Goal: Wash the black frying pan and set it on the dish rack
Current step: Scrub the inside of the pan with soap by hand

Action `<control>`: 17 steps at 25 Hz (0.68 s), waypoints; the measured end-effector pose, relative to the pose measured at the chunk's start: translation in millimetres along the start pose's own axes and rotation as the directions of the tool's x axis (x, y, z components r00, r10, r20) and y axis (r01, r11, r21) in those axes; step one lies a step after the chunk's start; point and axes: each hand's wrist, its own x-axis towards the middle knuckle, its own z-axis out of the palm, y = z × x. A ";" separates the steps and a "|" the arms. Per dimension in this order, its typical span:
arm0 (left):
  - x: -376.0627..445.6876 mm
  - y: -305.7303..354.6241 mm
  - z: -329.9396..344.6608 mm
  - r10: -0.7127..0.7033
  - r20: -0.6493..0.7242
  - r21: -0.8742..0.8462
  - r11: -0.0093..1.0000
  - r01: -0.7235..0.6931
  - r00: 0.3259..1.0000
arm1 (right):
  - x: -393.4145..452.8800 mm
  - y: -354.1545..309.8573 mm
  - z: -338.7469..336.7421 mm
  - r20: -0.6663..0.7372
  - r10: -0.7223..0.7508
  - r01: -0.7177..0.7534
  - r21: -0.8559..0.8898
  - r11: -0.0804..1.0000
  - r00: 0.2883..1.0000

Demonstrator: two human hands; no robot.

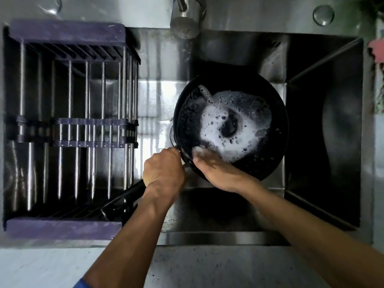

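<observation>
Black round frying pan [230, 127], foamy with white suds, sits tilted inside the stainless steel sink basin [322, 132] — not on the rack. At far left, the purple-framed dish rack with metal rods [70, 125] spans the sink's left part. Next, the left hand [164, 169], fingers curled tight, grips the pan's black handle [122, 201] close to the rim, forearm rising from below. The right hand [216, 171] reaches over the near rim, fingertips blurred against the pan's inner surface — whether they pinch anything, I cannot tell. Above, a metal faucet head [185, 26] hangs.
</observation>
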 end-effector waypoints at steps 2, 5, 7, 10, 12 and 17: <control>0.7 -1.1 -0.9 -0.012 -0.020 0.006 1.000 0.012 1.000 | -14.3 16.9 -7.0 0.014 0.035 -0.034 -0.050 0.998 0.999; -0.8 -0.1 -0.7 -0.011 -0.028 0.004 1.000 0.011 1.000 | -27.1 32.4 -9.6 -0.048 0.089 -0.099 -0.250 0.963 0.995; -0.6 -1.0 -2.0 -0.021 -0.031 -0.011 1.000 0.021 0.999 | -13.1 27.3 -11.7 0.039 0.042 -0.036 -0.149 0.988 0.998; -1.4 1.8 -3.3 -0.018 -0.021 -0.033 0.999 0.017 1.000 | -10.9 36.6 -14.7 -0.068 0.095 -0.112 -0.313 0.943 0.993; -0.8 0.3 -2.3 -0.033 -0.022 -0.023 0.999 0.032 0.999 | -17.9 40.2 -11.5 -0.080 0.038 -0.065 -0.365 0.929 0.996; -1.7 2.5 -2.2 -0.044 -0.030 -0.033 0.999 0.043 0.999 | -23.7 43.3 -22.9 -0.048 0.107 -0.117 -0.316 0.942 0.993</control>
